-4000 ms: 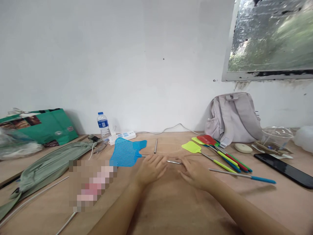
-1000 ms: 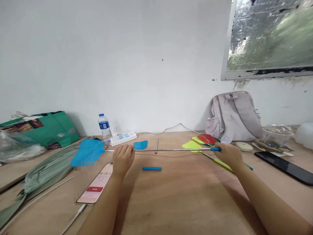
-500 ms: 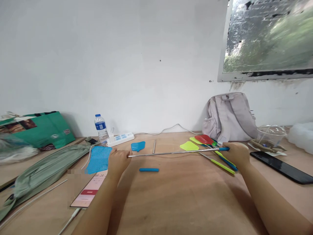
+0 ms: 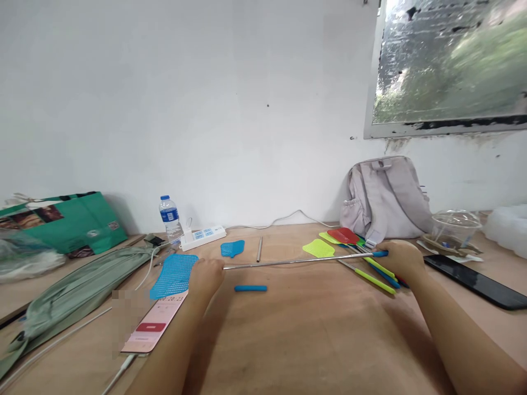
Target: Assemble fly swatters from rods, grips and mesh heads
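A telescopic fly swatter is stretched out level between my two hands. My left hand is closed around the neck end of its thin metal rod, and the blue mesh head sticks out to the left. At the other end, my right hand grips the blue handle, which is mostly covered by the fingers. Below the rod lies a loose blue handle. Beyond it are a separate blue swatter head and a short metal tube.
Yellow, red and blue fly swatters are piled at right, beside a grey backpack. A black phone and a plastic cup lie farther right. At left are a lit phone, water bottle, power strip and green bag.
My left hand and the blue mesh head have shifted a little to the right and down. The right hand stays near the same place, still on the handle.
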`<action>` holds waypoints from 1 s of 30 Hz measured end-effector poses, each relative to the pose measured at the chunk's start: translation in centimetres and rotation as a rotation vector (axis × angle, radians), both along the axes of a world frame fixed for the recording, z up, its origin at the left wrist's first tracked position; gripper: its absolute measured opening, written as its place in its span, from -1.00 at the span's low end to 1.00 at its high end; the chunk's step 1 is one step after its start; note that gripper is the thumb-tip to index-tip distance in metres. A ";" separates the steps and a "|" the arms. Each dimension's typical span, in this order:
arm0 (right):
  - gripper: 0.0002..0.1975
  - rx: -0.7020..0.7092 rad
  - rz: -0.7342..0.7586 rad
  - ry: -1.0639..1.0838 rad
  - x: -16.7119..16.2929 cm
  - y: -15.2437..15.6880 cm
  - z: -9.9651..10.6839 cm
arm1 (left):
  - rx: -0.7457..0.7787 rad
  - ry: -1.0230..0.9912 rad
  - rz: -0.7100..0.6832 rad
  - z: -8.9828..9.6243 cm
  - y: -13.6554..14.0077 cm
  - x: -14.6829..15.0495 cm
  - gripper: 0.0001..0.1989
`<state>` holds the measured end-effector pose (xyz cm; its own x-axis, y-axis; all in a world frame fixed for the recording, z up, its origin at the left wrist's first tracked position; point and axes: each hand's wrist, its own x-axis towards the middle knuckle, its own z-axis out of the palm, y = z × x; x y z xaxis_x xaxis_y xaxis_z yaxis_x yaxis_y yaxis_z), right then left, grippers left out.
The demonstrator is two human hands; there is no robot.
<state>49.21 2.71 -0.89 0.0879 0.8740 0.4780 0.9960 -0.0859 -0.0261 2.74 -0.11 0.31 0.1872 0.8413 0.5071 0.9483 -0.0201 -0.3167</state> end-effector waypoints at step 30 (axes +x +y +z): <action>-0.69 0.139 -0.150 -0.033 -2.5 -0.9 0.6 | 0.603 -0.709 -0.016 1.3 -0.6 -0.5 -0.48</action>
